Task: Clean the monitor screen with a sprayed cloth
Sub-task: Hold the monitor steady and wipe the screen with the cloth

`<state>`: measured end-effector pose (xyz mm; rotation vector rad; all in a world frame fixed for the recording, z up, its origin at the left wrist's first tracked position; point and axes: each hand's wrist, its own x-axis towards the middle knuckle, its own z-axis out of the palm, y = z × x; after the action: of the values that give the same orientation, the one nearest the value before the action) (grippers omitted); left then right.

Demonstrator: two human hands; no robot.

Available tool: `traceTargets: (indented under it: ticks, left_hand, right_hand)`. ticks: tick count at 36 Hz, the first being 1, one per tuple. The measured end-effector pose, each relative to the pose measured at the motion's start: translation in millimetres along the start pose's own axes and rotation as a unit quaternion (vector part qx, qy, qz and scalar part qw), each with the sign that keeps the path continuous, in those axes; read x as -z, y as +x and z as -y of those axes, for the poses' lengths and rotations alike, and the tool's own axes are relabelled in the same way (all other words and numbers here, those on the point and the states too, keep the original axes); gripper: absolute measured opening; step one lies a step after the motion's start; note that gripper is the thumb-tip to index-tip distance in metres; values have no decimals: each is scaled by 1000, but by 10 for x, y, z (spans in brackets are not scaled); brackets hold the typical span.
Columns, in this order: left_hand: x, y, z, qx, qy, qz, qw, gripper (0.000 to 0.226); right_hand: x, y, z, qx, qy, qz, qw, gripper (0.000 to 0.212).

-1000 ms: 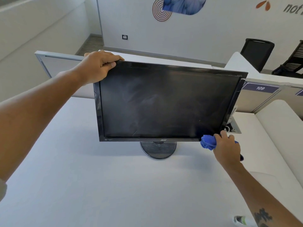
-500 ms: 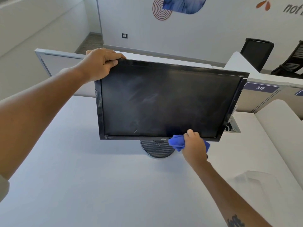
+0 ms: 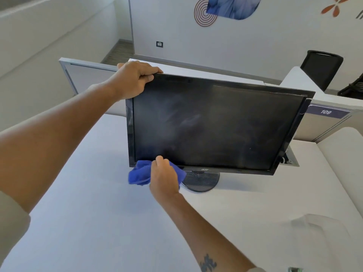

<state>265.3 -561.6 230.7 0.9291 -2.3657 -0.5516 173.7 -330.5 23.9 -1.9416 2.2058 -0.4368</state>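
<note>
Office: white desk, numbered partition panel, black mesh chair.

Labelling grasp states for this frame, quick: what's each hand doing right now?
Left hand: closed, gripping the top left corner of the monitor.
Right hand: closed, holding the blue cloth at the monitor's lower left edge.

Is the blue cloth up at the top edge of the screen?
No, the blue cloth is at the monitor's bottom left corner.
</note>
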Motion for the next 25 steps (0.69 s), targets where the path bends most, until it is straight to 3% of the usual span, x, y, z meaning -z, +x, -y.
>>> traceTargets:
  ticks: [5, 8, 11, 14, 17, 21, 23, 25]
  left_hand:
    - [-7, 16, -32, -2, 11, 0, 1000, 38]
    - [-6, 31, -30, -7, 12, 7, 1000, 38]
    - [-2, 17, 3, -10, 9, 9, 1000, 39]
    - [2, 9, 18, -14, 8, 3, 1000, 39]
    - [4, 9, 1, -15, 9, 6, 1000, 39]
    - [5, 22, -15, -15, 23, 15, 1000, 39]
    - [9, 34, 7, -13, 26, 19, 999, 40]
    - [12, 40, 19, -19, 23, 20, 999, 42]
  right_hand:
    - [-278, -60, 156, 108, 106, 71, 986, 32]
    - [-331, -184, 172, 89, 210, 84, 970, 42]
    - [-196, -285, 138, 85, 279, 57, 955, 49]
    - [66, -294, 60, 78, 313, -24, 946, 56]
    - [386, -245, -43, 97, 297, -169, 935, 56]
    - [676, -75, -277, 112, 179, -338, 917, 56]
    - [710, 29, -375, 86, 104, -349, 927, 62]
    - [637, 114, -447, 73, 51, -305, 948, 65]
